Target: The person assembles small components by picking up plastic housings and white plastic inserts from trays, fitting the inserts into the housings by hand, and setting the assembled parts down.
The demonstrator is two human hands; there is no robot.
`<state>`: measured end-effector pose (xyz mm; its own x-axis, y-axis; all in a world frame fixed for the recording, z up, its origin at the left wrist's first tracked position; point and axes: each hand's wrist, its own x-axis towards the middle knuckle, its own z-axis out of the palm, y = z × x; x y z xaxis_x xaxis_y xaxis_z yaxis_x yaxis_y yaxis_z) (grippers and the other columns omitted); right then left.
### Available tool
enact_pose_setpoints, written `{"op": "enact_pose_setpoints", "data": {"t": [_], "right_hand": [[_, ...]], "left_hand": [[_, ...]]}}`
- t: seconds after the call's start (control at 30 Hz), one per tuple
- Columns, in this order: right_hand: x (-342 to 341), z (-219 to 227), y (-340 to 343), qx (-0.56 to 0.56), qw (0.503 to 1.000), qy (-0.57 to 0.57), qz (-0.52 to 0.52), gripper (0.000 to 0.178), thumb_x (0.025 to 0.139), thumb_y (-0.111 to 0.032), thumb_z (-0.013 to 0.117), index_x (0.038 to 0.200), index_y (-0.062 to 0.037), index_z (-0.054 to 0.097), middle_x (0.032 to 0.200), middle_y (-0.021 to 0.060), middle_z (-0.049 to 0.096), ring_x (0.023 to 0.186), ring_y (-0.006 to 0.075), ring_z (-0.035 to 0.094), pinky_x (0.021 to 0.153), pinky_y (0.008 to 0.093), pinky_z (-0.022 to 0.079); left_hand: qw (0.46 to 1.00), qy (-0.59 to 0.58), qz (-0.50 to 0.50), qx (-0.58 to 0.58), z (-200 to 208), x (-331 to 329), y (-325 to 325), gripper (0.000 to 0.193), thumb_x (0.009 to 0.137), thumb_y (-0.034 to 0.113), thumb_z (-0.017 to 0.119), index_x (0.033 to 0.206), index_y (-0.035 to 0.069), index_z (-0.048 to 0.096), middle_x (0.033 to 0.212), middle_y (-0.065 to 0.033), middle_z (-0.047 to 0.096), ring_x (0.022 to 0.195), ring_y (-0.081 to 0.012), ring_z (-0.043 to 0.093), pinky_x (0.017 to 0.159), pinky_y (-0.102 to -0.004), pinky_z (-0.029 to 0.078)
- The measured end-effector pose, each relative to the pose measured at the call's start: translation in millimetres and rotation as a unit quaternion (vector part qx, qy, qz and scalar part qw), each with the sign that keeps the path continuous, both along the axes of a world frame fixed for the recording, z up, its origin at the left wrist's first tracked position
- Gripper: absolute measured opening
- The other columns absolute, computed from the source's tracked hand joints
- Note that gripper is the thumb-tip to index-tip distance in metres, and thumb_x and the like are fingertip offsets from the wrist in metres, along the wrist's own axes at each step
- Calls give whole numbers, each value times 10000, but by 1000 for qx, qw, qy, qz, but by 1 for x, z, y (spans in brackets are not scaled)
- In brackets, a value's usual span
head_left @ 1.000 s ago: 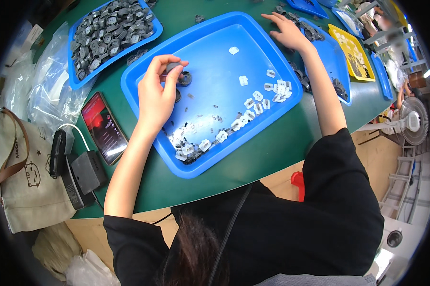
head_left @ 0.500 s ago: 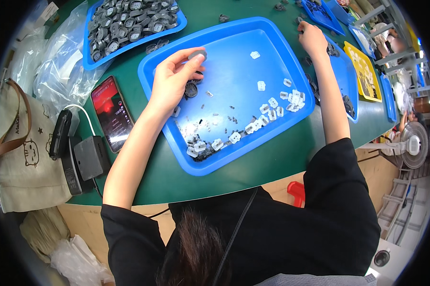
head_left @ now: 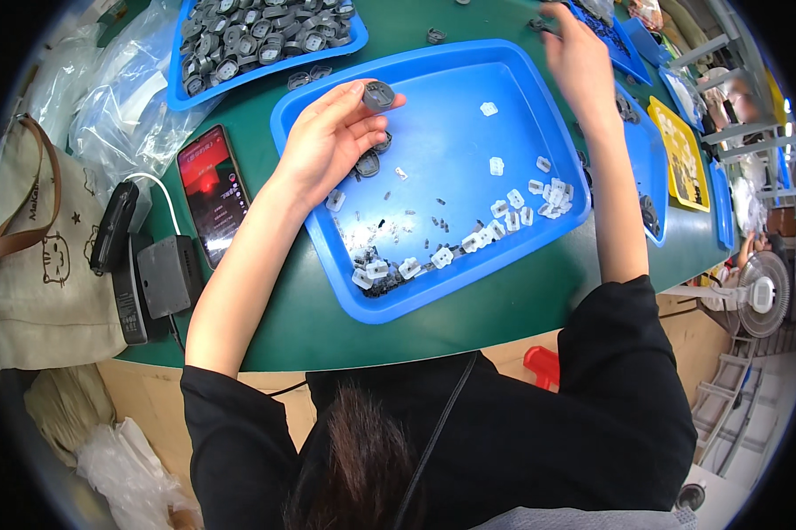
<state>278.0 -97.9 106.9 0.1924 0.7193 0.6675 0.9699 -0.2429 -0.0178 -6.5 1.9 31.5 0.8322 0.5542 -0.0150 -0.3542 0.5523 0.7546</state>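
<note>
While a green table (head_left: pixel 468 331) spreads under everything, a large blue tray (head_left: pixel 446 146) sits on it, directly in front of the person. Left of this lies a cream tote bag (head_left: pixel 31 309) with a brown strap. Beyond the large tray's far left side, a 2nd blue tray (head_left: pixel 357 40) is heaped with dark grey parts; right of the right forearm come a 3rd blue tray (head_left: pixel 642 146) and a yellow tray (head_left: pixel 692 203) of pale pieces.

Between the bag and the large tray lies 1 phone (head_left: pixel 212 194), its screen lit red. The left hand (head_left: pixel 327 137), over the large tray's left side, pinches 1 round grey part (head_left: pixel 378 95) between thumb and fingers. The right hand (head_left: pixel 583 62), blurred past the tray's far right corner, has its fingers bent close together near a small dark piece (head_left: pixel 537 25); whether it grips anything, I cannot tell.

Just beside the left hand, dark parts (head_left: pixel 368 164) rest in the tray. White plastic pieces (head_left: pixel 497 166) gather mostly along its near and right edges, and tiny dark bits (head_left: pixel 387 285) crowd the near left corner.
</note>
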Motion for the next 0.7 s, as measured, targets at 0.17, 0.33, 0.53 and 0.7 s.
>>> {"op": "enact_pose_setpoints", "data": {"t": [0.17,0.33,0.53,0.7], "right_hand": [[-86,-4,32,-68,881,367,289,233,779,-205,678,994,-117,678,825,70,683,743,124,634,692,274,518],[-97,-26,44,-112,846,419,311,243,839,-136,640,1069,-59,638,958,56,657,890,120,626,718,249,516],[-57,-19,38,42,936,325,127,182,755,-65,639,934,-33,650,803,134,658,727,213,648,695,310,510],[-7,-13,33,116,989,88,26,179,731,-29,620,907,-35,647,801,157,647,719,271,639,692,340,503]], "left_hand": [[999,-30,-9,-43,2,-2,-1,279,951,216,474,1153,27,513,1144,-184,580,927,-193,586,862,-318,475],[999,-27,21,-40,3,-1,-2,327,936,202,508,1213,30,489,1136,-177,579,946,-212,588,893,-329,470],[993,53,58,90,3,-2,-3,485,902,218,575,1313,13,419,1168,-153,545,906,-159,558,865,-295,468],[999,26,14,30,1,-4,-1,418,912,254,558,1241,4,492,1012,-123,586,818,-159,575,780,-296,487]]}}
